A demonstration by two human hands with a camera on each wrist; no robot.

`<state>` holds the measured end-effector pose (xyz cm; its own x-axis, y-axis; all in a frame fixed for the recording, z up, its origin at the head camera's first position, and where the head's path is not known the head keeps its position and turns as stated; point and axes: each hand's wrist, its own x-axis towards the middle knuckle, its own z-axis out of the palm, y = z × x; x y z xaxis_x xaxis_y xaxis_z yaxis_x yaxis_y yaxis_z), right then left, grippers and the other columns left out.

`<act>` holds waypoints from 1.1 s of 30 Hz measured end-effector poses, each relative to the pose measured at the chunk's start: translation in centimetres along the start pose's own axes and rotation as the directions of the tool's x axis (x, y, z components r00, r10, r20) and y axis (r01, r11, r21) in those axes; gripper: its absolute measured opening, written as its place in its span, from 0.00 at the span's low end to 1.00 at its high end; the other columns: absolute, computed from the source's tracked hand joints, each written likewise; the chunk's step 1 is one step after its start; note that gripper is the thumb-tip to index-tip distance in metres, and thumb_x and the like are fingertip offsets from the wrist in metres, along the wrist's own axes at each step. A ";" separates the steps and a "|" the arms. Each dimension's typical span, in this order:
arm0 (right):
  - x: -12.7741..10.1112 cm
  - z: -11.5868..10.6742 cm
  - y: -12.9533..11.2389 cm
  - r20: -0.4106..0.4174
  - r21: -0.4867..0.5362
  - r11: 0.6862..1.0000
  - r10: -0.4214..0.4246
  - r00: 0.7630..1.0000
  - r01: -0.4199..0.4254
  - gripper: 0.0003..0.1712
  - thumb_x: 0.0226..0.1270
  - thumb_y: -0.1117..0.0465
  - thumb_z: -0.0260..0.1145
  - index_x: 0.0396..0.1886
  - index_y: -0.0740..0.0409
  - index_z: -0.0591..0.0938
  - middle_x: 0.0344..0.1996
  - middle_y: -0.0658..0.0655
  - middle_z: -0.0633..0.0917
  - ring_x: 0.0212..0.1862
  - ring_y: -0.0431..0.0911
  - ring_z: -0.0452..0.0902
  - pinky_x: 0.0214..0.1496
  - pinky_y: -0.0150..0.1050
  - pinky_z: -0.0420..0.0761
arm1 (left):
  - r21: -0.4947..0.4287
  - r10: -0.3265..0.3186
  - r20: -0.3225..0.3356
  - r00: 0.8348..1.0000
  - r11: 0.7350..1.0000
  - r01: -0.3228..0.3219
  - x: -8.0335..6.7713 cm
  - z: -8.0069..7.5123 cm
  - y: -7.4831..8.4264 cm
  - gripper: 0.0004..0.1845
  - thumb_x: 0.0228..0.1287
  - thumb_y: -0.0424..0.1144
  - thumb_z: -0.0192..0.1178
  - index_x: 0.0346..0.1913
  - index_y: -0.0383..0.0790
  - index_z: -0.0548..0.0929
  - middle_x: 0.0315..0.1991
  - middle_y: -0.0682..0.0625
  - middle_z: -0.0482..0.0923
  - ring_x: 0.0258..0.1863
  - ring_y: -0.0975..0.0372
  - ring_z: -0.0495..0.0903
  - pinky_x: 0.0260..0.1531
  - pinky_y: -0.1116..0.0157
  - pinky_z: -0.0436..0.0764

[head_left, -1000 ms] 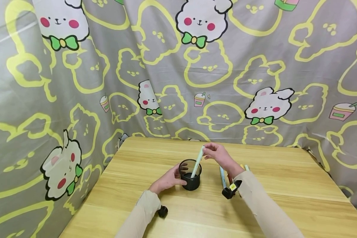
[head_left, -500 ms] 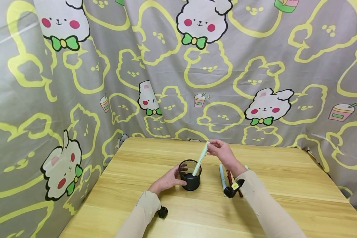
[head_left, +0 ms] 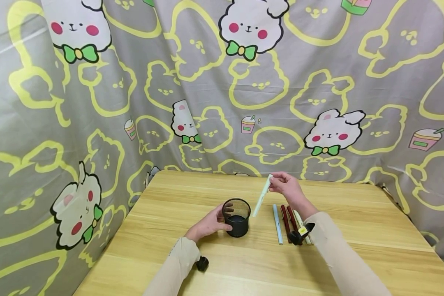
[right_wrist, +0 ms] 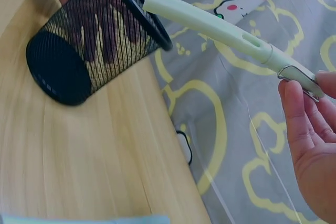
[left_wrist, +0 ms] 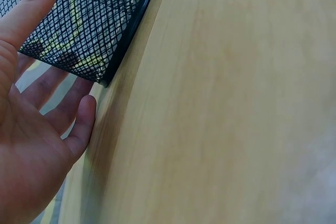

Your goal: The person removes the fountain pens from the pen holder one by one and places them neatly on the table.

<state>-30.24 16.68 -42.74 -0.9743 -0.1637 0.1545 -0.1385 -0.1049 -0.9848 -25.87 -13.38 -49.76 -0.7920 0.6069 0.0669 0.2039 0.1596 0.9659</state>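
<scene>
A black mesh pen cup (head_left: 237, 222) stands upright on the wooden table (head_left: 355, 230). My left hand (head_left: 211, 223) holds it from the left, fingers wrapped round its wall. In the left wrist view the palm (left_wrist: 31, 135) lies against the mesh cup (left_wrist: 79, 24). To the cup's upper right, my right hand (head_left: 281, 185) pinches the clip end of a pale green pen (head_left: 262, 198), which hangs tilted in the air outside the cup. The right wrist view shows that pen (right_wrist: 220, 30) above the cup (right_wrist: 89, 51), whose inside looks empty.
Several pens lie side by side on the table right of the cup: a light blue one (head_left: 277, 224), two red ones (head_left: 285, 222) and a pale one (head_left: 301, 225). Patterned cloth (head_left: 222, 102) walls the table at the back and on both sides.
My right hand has lifted the pale green pen out of the cup and carried it up and to the right. The left hand and cup have stayed in place.
</scene>
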 end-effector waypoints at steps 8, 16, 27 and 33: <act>-0.4 -2.4 0.3 -0.019 -0.016 1.000 0.019 1.000 -0.019 0.15 0.68 0.64 0.61 0.52 0.66 0.74 0.32 0.51 0.81 0.34 0.41 0.81 0.40 0.35 0.82 | 0.007 -0.002 -0.009 1.000 1.000 0.002 -0.1 0.0 -0.1 0.40 0.54 0.27 0.66 0.69 0.27 0.57 0.66 0.30 0.60 0.62 0.40 0.64 0.61 0.49 0.63; -1.3 -5.6 0.7 -0.038 -0.047 0.999 0.000 0.999 -0.002 0.14 0.68 0.63 0.61 0.49 0.66 0.75 0.31 0.49 0.82 0.34 0.40 0.81 0.39 0.33 0.81 | 0.009 -0.004 0.002 1.000 1.000 0.004 -0.1 -0.1 -0.1 0.40 0.55 0.27 0.66 0.69 0.27 0.57 0.66 0.30 0.59 0.63 0.40 0.62 0.61 0.49 0.63; -2.7 -11.2 1.4 -0.040 -0.118 0.991 0.053 0.998 -0.057 0.12 0.68 0.62 0.61 0.49 0.60 0.76 0.32 0.49 0.81 0.34 0.39 0.80 0.40 0.32 0.81 | 0.039 -0.006 -0.027 1.000 0.999 0.007 0.9 -0.4 -2.8 0.41 0.54 0.26 0.66 0.69 0.29 0.57 0.66 0.33 0.61 0.62 0.42 0.64 0.61 0.47 0.62; -3.6 -13.5 1.9 -0.059 -0.167 0.982 0.075 0.995 -0.084 0.11 0.69 0.62 0.60 0.48 0.60 0.77 0.31 0.48 0.81 0.33 0.38 0.79 0.39 0.31 0.81 | 0.041 -0.003 -0.027 1.000 0.999 0.004 0.9 -0.3 -2.7 0.41 0.55 0.27 0.66 0.70 0.31 0.57 0.66 0.34 0.62 0.63 0.44 0.64 0.61 0.48 0.62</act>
<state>-29.44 30.30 -46.28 -0.9907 -0.1129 0.0756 -0.0843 0.0749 -0.9936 -27.29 -13.55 -52.23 -0.8077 0.5853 0.0705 0.2238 0.1938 0.9552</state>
